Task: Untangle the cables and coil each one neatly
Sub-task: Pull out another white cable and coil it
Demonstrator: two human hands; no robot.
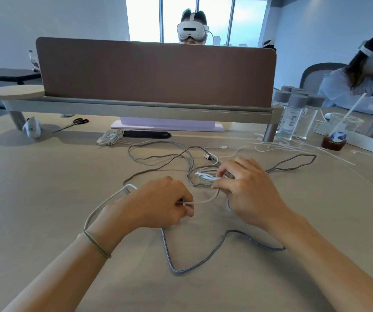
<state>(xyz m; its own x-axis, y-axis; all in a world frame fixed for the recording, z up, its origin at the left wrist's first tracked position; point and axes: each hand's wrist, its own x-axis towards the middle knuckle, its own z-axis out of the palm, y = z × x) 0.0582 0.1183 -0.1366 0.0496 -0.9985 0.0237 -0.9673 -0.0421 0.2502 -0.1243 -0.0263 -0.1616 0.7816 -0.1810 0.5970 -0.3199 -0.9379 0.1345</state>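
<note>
A grey braided cable (194, 264) sprawls in loose loops over the beige table (46, 199), tangled with a thin white cable (205, 200) near the middle. My left hand (158, 203) pinches the white cable between thumb and fingers, and a loop of it runs back past my wrist. My right hand (246, 188) holds the white cable's bunched knot (205, 176) where it crosses the grey one. A USB plug (207, 156) and a white connector (223, 147) lie just beyond the tangle.
A coiled white cable (110, 137) lies near the brown divider panel (156, 70). Scissors (77, 122) rest at the back left. Water bottles (298, 115), a plastic cup with a straw (338, 131) and loose white ties (293, 147) crowd the right. Two people sit beyond.
</note>
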